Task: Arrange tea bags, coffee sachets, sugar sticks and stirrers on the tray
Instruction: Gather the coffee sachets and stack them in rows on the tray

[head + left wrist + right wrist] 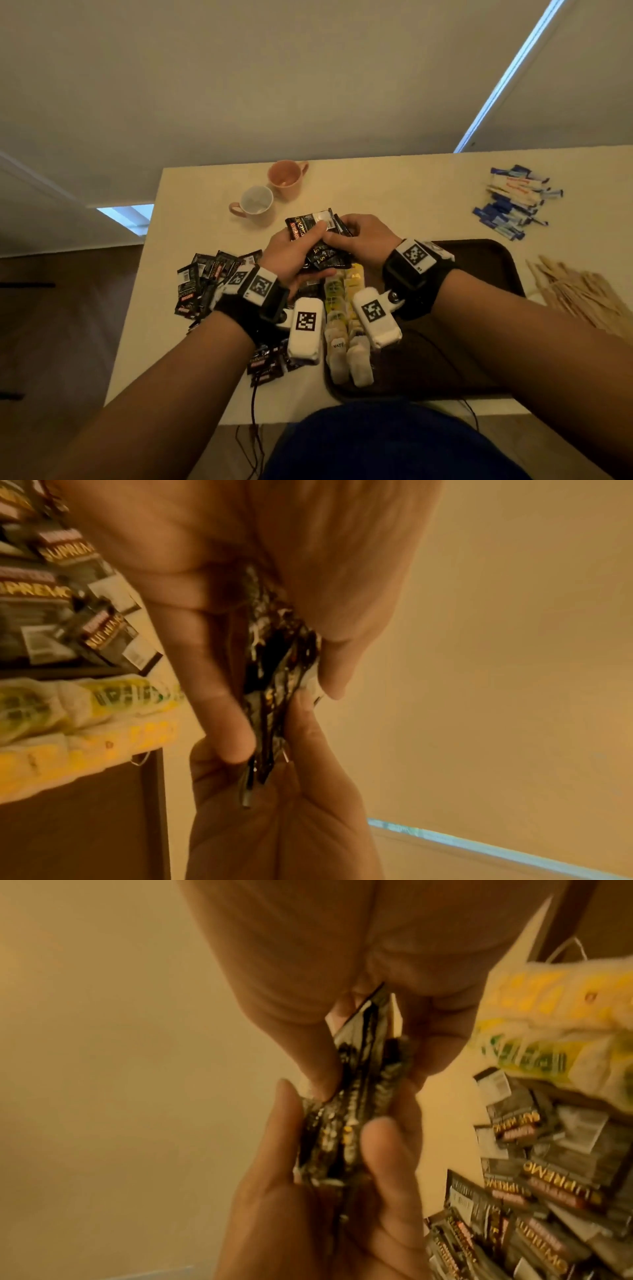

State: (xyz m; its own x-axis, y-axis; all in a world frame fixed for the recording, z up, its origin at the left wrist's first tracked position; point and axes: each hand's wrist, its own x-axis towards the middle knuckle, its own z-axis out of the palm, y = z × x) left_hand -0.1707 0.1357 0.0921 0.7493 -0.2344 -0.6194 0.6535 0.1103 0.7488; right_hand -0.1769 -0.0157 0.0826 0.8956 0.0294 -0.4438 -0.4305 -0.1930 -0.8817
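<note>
Both hands meet — left hand (291,253) and right hand (359,236) pinching

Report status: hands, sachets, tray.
Left hand and right hand both grip a stack of coffee sachets. Tea bags on tray. Nothing blocking.

"SUPREMO" on coffee sachets (65,553)

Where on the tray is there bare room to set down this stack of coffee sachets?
Both hands grip the stack of coffee sachets. The tray is bare from the tea bags along its left edge to its right rim by the stirrers. Crowded: the loose sachets left of the tray.
</note>
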